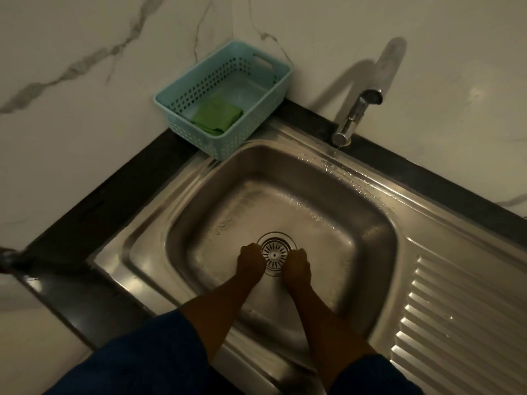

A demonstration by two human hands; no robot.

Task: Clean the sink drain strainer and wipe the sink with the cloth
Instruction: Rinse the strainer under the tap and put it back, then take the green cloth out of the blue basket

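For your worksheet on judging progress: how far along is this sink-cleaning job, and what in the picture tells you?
Early. Nothing looks finished: the strainer sits in the drain and water beads the sink rim. In hand: the left hand and right hand flank the strainer, fingers curled at its edge; whether they have a grip is unclear. Left: cleaning the strainer and wiping, since the cloth lies folded in the basket.

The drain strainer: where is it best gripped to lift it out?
Probably the small center knob of the drain strainer, pinched from straight above: the strainer sits recessed in the drain, leaving little rim to hold. The left hand and right hand flank it.
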